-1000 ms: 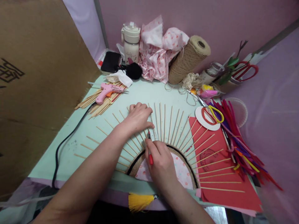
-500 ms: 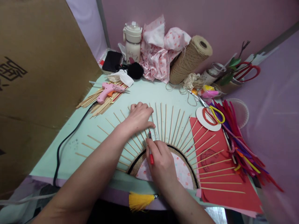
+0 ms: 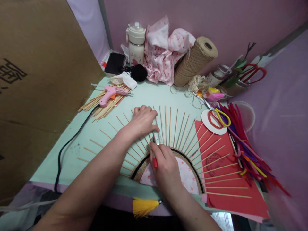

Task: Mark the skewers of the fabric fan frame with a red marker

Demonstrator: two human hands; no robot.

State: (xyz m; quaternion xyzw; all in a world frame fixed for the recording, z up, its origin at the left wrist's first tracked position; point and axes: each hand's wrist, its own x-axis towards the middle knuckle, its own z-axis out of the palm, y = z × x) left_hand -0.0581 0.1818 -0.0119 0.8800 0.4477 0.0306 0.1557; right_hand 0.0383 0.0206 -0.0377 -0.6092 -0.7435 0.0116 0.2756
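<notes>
Right hand (image 3: 165, 162), head view: clamped on a red pen-like tool (image 3: 155, 163), held near its tip, presumably for control. Left hand (image 3: 144, 119): palm down over the sticks (image 3: 170, 125) radiating from the half-round fan (image 3: 187, 175), apparently to steady them; whether its curled fingers pinch one cannot be told. Fan lies flat on the table (image 3: 154, 94), between both hands and the person.
</notes>
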